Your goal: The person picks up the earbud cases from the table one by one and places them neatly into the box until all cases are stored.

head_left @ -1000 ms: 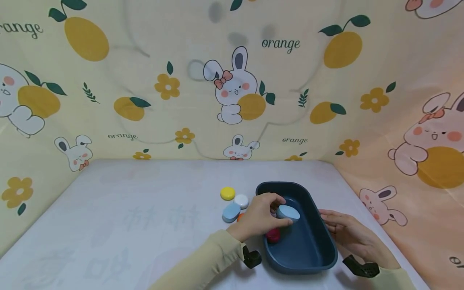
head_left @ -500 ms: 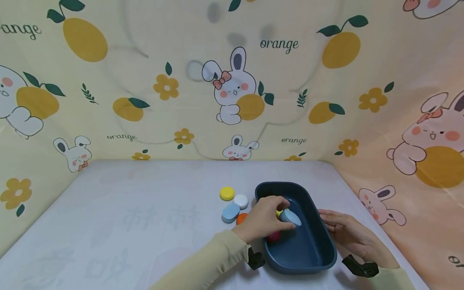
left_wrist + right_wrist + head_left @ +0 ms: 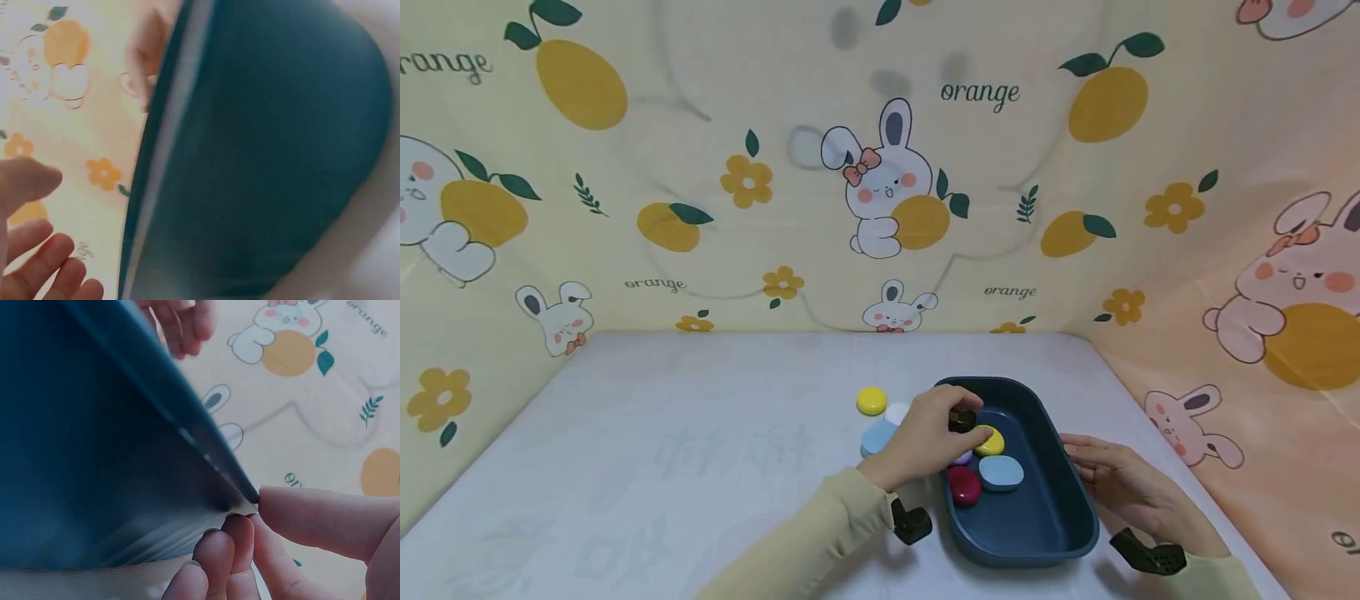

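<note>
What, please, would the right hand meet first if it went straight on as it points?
Likely the dark blue tray, whose outer wall the right hand seems to touch.

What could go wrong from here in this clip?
The left grip is right by the yellow piece in the tray and might knock it out of place. It may also brush the white piece on the table when it moves back. The right grip appears only to touch the tray's side, so a bump could shift the tray.
</note>
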A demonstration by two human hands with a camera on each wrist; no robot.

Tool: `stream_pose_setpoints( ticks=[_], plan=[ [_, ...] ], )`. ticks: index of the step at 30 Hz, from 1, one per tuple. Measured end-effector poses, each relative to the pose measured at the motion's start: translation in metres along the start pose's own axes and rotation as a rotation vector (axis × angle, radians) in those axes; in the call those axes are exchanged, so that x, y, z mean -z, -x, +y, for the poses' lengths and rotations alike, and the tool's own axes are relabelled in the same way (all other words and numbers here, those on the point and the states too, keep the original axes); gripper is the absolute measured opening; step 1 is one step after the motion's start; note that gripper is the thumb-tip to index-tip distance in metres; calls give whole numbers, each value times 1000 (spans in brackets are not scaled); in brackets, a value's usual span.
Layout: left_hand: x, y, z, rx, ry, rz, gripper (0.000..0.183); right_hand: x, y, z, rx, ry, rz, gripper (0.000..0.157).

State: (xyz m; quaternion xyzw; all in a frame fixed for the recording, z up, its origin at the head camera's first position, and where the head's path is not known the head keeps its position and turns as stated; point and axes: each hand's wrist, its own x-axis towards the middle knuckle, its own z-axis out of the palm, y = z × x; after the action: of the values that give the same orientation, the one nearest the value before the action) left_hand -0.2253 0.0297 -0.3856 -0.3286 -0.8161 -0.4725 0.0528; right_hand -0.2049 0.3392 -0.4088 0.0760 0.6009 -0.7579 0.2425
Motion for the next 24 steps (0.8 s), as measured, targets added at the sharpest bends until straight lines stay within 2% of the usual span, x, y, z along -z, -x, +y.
stream_pose_setpoints(
  ticks=[8,14,24],
  plan=[
    [24,14,-4,23,54,139,28,1,-3,0,-23,11,4,18],
    [34,25,-14,63,42,157,29,2,0,3,-33,29,54,16],
    [47,41,-29,157,14,179,30,2,-5,2,-33,59,25,15]
  ],
)
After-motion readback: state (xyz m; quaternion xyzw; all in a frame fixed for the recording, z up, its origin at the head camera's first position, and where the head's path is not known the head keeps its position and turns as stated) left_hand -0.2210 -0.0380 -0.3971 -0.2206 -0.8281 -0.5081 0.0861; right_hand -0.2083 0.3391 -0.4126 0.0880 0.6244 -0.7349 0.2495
